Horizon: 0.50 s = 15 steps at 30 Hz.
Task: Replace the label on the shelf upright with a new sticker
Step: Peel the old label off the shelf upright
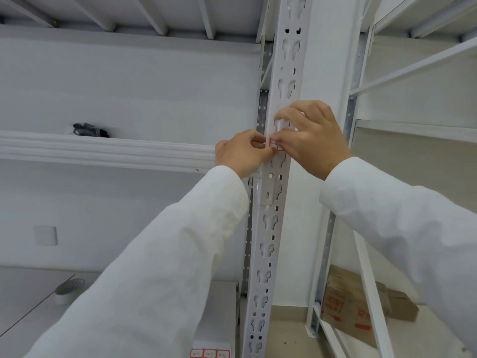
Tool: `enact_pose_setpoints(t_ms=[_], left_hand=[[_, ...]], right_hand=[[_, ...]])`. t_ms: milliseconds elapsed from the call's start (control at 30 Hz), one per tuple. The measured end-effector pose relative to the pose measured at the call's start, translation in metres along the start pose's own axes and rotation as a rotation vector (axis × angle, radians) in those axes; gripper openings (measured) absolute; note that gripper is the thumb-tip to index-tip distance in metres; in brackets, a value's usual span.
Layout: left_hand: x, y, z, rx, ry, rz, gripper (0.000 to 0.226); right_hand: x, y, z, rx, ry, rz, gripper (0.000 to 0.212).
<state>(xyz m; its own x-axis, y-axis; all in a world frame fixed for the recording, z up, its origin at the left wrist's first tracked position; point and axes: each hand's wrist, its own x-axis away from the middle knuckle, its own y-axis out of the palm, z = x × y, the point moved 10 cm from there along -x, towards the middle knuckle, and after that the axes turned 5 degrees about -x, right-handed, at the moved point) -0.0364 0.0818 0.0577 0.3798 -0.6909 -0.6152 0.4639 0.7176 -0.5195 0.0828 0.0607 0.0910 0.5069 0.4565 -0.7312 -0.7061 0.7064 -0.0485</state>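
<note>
A white perforated shelf upright [271, 223] runs from top to bottom through the middle of the view. A small white label with a red border [274, 145] sits on its front face at shelf-beam height. My left hand [240, 153] pinches the label's left edge with thumb and forefinger. From the right, my right hand [309, 138] has its fingertips on the label and on the upright just above it. Most of the label is hidden by my fingers. A sheet of red-bordered stickers [209, 353] lies on the lower shelf at the bottom edge of the view.
A white shelf beam [103, 151] runs left from the upright, with a dark bundle [90, 130] lying on that shelf. A roll of grey tape [68, 289] rests on the lower left surface. A cardboard box [361, 303] stands on the floor behind the right-hand rack.
</note>
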Motion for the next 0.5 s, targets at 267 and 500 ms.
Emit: enact_pose_setpoints(t_ms=[267,500], left_hand=[[-0.001,0.001,-0.001,-0.004,0.008,0.006,0.034],[-0.001,0.001,-0.001,-0.011,0.003,0.009,0.035]], right_hand=[[-0.007,0.008,0.005,-0.06,0.122,-0.112,0.016],[-0.006,0.014,0.007,-0.068,0.13,-0.182,0.017]])
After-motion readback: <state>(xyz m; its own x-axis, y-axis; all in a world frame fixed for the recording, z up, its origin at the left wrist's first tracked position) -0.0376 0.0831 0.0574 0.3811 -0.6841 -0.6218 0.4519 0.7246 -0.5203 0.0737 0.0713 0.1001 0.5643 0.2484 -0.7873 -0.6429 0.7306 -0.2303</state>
